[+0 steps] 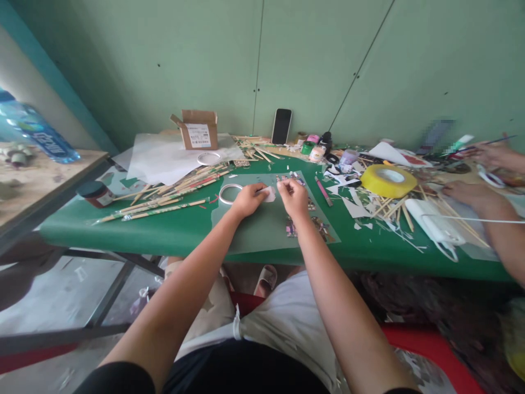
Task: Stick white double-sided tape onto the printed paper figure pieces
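Note:
My left hand [251,200] is closed on a small white paper piece [269,194], which sticks out from its fingertips toward the right. My right hand [293,196] is a short way to the right, fingers pinched; what they hold, if anything, is too small to make out. Both hands are over a translucent sheet [258,235] on the green table [184,238]. Patterned cutouts [322,229] lie on the sheet beside and partly behind my right hand. A white tape ring [230,193] lies by my left hand, and a pink pen [324,191] lies to the right.
Wrapped sticks [166,209], a dark jar [96,193] and an open carton [199,131] are at the left. A phone [281,126] leans on the wall. Yellow tape [388,180], paper scraps and a white device [435,221] lie right, near another person's hands [471,197].

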The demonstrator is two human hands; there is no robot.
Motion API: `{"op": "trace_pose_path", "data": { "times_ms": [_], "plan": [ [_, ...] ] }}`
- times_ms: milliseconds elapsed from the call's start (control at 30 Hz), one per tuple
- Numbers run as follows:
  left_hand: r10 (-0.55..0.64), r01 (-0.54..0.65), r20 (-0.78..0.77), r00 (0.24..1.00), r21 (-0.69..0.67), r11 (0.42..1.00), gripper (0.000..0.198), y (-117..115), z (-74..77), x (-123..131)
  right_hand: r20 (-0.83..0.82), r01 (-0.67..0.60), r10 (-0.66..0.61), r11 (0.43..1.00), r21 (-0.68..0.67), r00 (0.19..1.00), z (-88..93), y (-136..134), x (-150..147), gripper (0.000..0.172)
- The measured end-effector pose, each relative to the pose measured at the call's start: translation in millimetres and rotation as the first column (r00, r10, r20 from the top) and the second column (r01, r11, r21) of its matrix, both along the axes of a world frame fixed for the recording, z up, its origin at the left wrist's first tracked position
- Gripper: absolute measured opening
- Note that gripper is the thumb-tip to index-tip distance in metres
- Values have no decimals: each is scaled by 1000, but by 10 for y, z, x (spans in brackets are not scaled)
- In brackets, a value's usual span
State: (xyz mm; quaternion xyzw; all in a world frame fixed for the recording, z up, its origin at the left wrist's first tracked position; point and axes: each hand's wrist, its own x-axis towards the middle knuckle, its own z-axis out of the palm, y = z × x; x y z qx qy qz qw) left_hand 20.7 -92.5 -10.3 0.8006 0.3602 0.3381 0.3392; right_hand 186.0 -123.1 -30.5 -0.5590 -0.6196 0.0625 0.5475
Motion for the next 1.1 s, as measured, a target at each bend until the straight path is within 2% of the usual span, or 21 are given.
{"op": "trace_pose_path", "data": {
  "times_ms": [100, 167, 433, 533, 767, 967, 1100],
  "plan": [
    [1, -1, -4, 1000, 8, 1000, 29, -3, 4, -1, 33, -82, 82, 997, -9, 996, 0, -16, -33, 24],
    [0, 0, -5, 1000, 10, 1000, 28, -3, 4, 1, 37, -80, 81, 997, -13, 996, -11, -8, -47, 21],
    [4, -4, 23, 1000, 13, 1000, 24, 17, -29, 5, -41, 148, -148, 989, 18, 988, -69, 71, 34, 11],
    [-6, 5, 44, 999, 10, 1000, 25, 30, -50, 4, -57, 178, -176, 983, 39, 983, -68, 79, 60, 11],
    [-29, 28, 95, 995, 19, 999, 22, 44, -60, 9, 12, -51, 51, 999, -17, 999, -32, 22, -17, 26],
    [3, -4, 94, 996, 10, 1000, 30, 42, -43, 14, 41, -135, 138, 989, -67, 990, -7, -23, -47, 29],
    [54, -55, 71, 996, 11, 998, 26, 51, -45, 19, 50, -170, 175, 982, -79, 983, -7, -21, -48, 25]
  ]
}}
